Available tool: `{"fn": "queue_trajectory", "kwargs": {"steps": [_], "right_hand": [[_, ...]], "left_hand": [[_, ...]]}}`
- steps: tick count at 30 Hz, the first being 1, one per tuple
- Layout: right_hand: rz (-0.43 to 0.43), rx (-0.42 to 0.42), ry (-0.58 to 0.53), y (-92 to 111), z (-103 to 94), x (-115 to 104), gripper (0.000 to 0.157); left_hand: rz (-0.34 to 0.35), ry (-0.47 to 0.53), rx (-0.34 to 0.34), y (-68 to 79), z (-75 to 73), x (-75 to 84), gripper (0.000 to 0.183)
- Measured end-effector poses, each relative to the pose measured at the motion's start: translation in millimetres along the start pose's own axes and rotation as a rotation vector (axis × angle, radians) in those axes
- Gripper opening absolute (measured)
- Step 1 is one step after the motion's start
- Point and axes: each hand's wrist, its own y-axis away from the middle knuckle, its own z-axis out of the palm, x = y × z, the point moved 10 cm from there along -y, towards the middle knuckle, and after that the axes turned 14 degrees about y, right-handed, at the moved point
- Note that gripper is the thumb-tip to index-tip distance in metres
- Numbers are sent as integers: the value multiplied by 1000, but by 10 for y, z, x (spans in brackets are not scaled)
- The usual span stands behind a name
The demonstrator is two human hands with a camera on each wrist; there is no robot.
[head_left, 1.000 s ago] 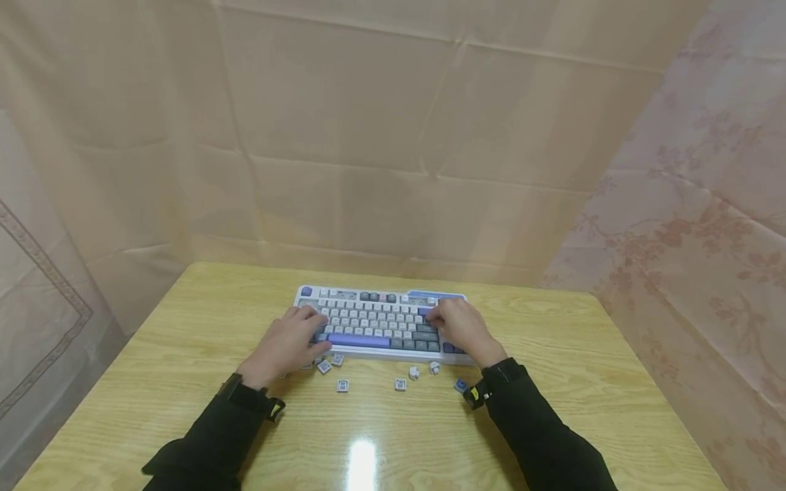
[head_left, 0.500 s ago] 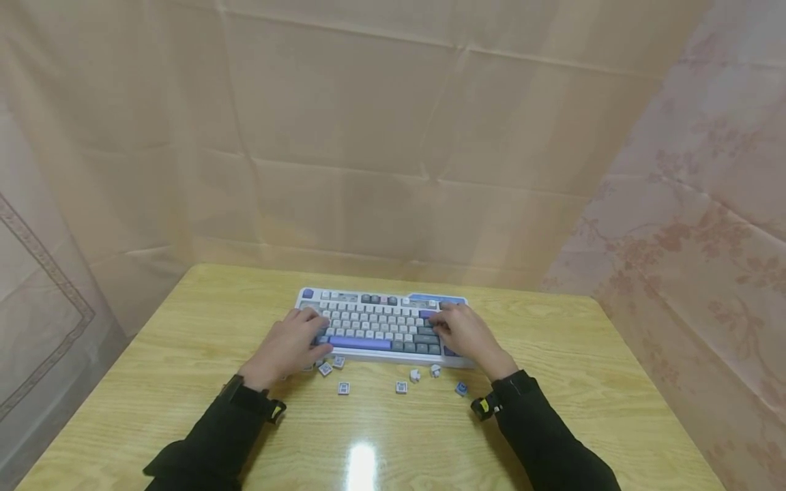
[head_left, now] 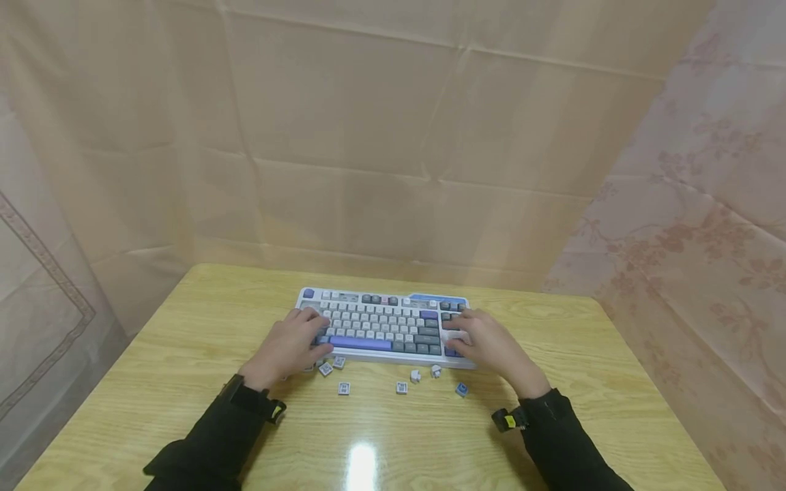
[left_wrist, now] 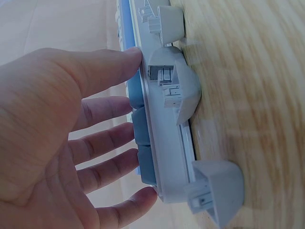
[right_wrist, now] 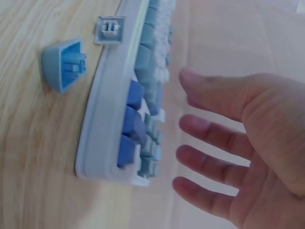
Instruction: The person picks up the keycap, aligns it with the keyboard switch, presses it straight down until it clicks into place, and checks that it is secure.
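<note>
A white keyboard [head_left: 368, 322] with white, grey and purple keys lies on the table. My left hand [head_left: 285, 346] rests at its left end, the fingertips touching the grey keys [left_wrist: 142, 126] and the thumb near its front edge. Over the right end is my right hand [head_left: 488, 341], fingers and thumb apart, holding nothing. In the right wrist view its fingertips stand clear of the purple keys [right_wrist: 131, 125]. Loose keycaps lie in front, such as a blue keycap [head_left: 462, 389], a white keycap [head_left: 402, 388] and another white keycap [left_wrist: 221, 188] close to the left hand.
The wooden table [head_left: 276, 450] reaches back to a beige cloth [head_left: 344, 136]. A patterned cloth [head_left: 694, 232] hangs on the right side. Several upturned and tipped keycaps lie scattered along the keyboard's front edge, including a white keycap [head_left: 344, 389].
My right hand has moved right, from the purple and grey keys near the main block's right edge to the keyboard's right end, and its fingers have spread. The left hand stays put.
</note>
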Motion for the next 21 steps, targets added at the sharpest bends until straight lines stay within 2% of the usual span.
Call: {"fn": "queue_trajectory", "kwargs": {"steps": [9,21], "right_hand": [[-43,-103,-2,164,0,-49,37],[-57,-302,-83,288,121,-156,33]], "left_hand": [[7,1,9,8,15,-20,49],[17,8,20,6,-1,-9,47]]}}
